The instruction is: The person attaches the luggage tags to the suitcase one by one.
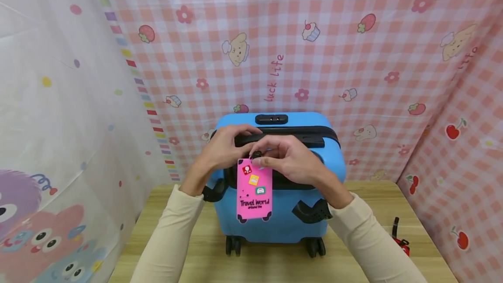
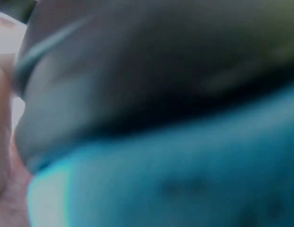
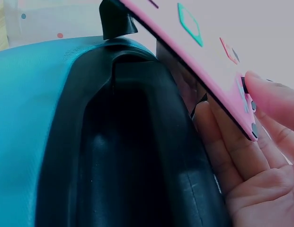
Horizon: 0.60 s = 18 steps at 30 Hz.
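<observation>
A light blue suitcase (image 1: 271, 219) with black trim stands upright on the table. My right hand (image 1: 288, 160) pinches a pink luggage tag (image 1: 254, 191) at its top, by the black strap end, in front of the suitcase. Printed on the tag are small pictures and "Travel World". My left hand (image 1: 228, 145) is at the left end of the black carry handle (image 1: 306, 140), fingers over it and thumb below. In the right wrist view the tag (image 3: 199, 56) slants beside the handle (image 3: 184, 175), with thumb and fingers at its end. The left wrist view is blurred, mostly black handle and blue shell.
Black corner pieces (image 1: 312, 212) stick out on the suitcase front. A combination lock (image 1: 271, 119) sits at its top, and black wheels (image 1: 233, 245) are underneath. A small red item with a black strap (image 1: 401, 243) lies on the wooden table (image 1: 377, 204) at right. Patterned curtains (image 1: 291, 47) surround it.
</observation>
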Motion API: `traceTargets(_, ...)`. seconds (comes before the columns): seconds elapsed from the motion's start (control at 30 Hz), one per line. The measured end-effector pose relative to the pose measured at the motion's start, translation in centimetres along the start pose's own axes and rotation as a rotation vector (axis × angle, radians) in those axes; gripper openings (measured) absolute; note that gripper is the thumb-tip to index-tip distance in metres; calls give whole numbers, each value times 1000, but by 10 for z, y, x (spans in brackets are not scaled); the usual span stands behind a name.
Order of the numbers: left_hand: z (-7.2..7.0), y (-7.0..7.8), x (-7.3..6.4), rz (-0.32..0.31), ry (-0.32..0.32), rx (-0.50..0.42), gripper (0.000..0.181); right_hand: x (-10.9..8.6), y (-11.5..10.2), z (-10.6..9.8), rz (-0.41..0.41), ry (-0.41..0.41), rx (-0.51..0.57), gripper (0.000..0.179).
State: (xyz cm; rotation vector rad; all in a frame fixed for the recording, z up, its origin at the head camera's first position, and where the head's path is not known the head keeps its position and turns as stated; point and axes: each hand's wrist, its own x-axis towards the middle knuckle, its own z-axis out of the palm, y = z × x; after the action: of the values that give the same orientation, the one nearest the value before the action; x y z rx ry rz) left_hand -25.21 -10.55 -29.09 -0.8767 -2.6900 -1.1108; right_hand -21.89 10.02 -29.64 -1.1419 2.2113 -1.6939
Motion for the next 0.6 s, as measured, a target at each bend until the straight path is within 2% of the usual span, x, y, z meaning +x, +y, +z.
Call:
traceTargets(0.27, -2, 3, 0, -35, -20, 13, 31, -1, 0, 0, 9, 6, -9, 15)
traceTargets(0.43, 2, 4, 1, -29, 22, 97, 38, -2, 0, 0, 4, 2, 1, 15)
traceTargets(0.6, 5, 3, 1, 8, 57, 146, 38, -3, -1, -1, -18, 5, -8, 16)
